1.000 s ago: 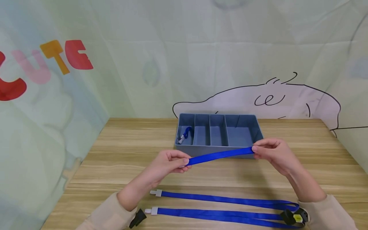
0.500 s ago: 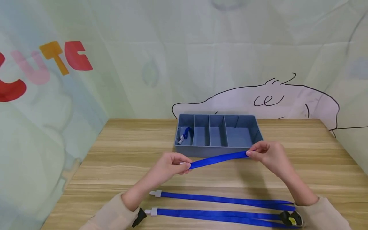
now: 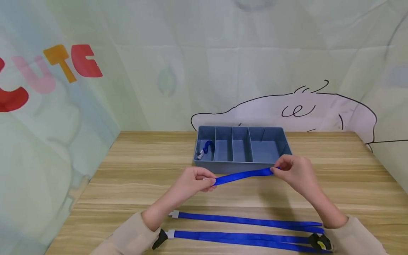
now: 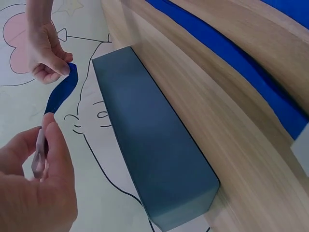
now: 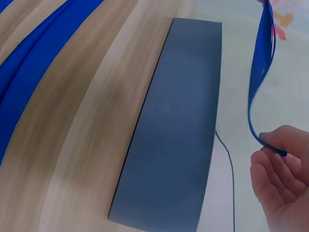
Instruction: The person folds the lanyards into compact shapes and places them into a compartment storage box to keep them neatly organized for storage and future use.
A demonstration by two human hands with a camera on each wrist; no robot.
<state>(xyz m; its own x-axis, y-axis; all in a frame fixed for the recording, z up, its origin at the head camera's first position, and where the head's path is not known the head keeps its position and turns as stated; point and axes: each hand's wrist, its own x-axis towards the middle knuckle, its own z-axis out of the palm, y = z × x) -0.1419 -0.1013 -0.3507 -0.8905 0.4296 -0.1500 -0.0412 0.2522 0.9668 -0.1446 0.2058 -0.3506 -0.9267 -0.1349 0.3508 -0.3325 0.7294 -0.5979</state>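
Note:
A blue lanyard [image 3: 243,175] is stretched between my two hands, just in front of the grey-blue compartment box. My left hand [image 3: 192,182] pinches its clip end between thumb and fingers; the pale clip [image 4: 39,154] shows in the left wrist view. The other end is pinched by my right hand [image 3: 296,174], with the strap's tip poking past the fingers [image 5: 289,140] in the right wrist view. The strap sags and twists a little, held above the table. Two more blue lanyards, a farther one [image 3: 242,219] and a nearer one [image 3: 239,238], lie flat below my hands.
The grey-blue box [image 3: 237,167] stands at the back of the wooden table [image 3: 143,148]. A bundled blue lanyard [image 3: 206,147] with a light-coloured clip sits in its leftmost compartment. Behind the table hangs a printed cloth [image 3: 223,71].
My hands have come slightly closer together, the right shifting left and the left shifting right. The stretch of lanyard between them is shorter. The box and table lanyards stay put.

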